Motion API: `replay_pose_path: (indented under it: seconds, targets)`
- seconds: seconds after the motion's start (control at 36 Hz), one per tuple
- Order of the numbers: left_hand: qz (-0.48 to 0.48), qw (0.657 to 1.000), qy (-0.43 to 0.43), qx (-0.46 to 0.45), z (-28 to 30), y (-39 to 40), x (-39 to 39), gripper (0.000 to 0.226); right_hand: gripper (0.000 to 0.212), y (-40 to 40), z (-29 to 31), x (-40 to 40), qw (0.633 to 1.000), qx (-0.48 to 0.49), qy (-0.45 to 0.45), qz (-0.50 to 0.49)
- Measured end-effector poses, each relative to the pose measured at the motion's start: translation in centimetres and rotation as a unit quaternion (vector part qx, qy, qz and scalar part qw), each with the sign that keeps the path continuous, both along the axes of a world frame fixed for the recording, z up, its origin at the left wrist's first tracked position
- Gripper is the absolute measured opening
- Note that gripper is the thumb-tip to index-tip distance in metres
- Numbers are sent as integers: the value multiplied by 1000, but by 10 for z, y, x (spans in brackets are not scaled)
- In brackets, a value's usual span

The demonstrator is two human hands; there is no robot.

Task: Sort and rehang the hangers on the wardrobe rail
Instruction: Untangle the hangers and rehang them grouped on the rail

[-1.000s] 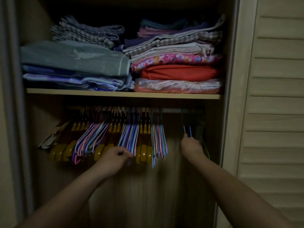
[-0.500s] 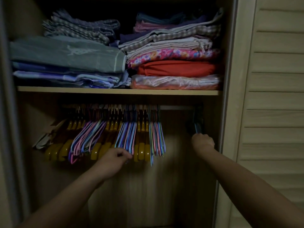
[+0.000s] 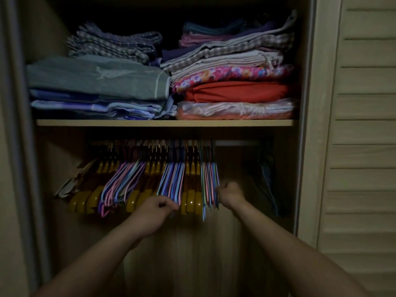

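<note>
A metal wardrobe rail [image 3: 235,143] runs under the shelf. Several thin pink, blue and purple hangers [image 3: 171,179] hang from it in bunches, mixed with yellow wooden hangers [image 3: 190,202]. My left hand [image 3: 154,207] pinches the lower ends of the middle bunch of thin hangers. My right hand [image 3: 230,190] is curled against the rightmost bunch of thin hangers [image 3: 210,181], gripping its edge. A few dark hangers [image 3: 266,168] hang at the far right end of the rail, barely visible in shadow.
A shelf [image 3: 165,122] above the rail carries two stacks of folded cloth [image 3: 233,93]. A louvred door [image 3: 364,136] stands at the right, the wardrobe frame [image 3: 19,146] at the left. A pale paper item [image 3: 70,181] hangs by the leftmost hangers.
My right hand left the dark hangers at the far right of the rail and moved left to the rightmost coloured bunch. My left hand stayed at the middle bunch.
</note>
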State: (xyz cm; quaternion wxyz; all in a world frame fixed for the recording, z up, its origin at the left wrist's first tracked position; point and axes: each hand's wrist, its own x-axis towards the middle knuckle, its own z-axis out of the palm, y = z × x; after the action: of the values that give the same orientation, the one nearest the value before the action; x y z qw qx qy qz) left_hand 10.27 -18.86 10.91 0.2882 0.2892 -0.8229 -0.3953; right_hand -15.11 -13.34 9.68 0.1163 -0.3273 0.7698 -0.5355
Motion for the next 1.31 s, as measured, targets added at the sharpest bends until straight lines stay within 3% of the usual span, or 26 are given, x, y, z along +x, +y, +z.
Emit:
replay_pose_path:
  seconds: [0.25, 0.44, 0.67, 0.75, 0.86, 0.92, 0.97, 1.0, 1.06, 1.14, 1.19, 1.31]
  targets:
    - [16, 1000, 2, 4, -7, -11, 20, 29, 27, -6, 36, -13, 975, -17, 131, -178]
    - [17, 999, 4, 45, -19, -8, 29, 22, 37, 6, 69, -29, 972, 97, 163, -135]
    - [17, 996, 3, 89, -93, 4, 20, 19, 37, 54, -37, -13, 975, 162, 123, -93]
    - [6, 982, -72, 172, -141, 1, 20, 12, 41, 70, -79, 7, 967, 225, 117, -26]
    - [4, 969, -176, 175, -192, -8, 11, 15, 36, 85, -106, 37, 953, 276, 105, 62]
    - [7, 965, -211, 155, -212, -9, 12, 23, 30, 93, -113, 47, 965, 243, 40, 94]
    - [60, 964, -215, 146, -235, -9, 22, 58, 30, 105, -120, 54, 972, 185, -61, 131]
    - [102, 966, -201, 127, -247, -8, 29, 72, 30, 112, -123, 56, 970, 163, -96, 150]
    - [158, 972, -152, 89, -264, -4, 45, 81, 29, 121, -129, 59, 964, 122, -166, 167]
    - [147, 977, -96, 118, -275, -4, 70, 49, 26, 126, -138, 63, 947, 76, -256, 176]
    - [111, 970, -101, 193, -276, -3, 91, 26, 25, 126, -146, 62, 935, 64, -295, 188]
    - [24, 931, -55, 360, -266, 7, 133, 21, 20, 124, -157, 54, 912, 54, -363, 185]
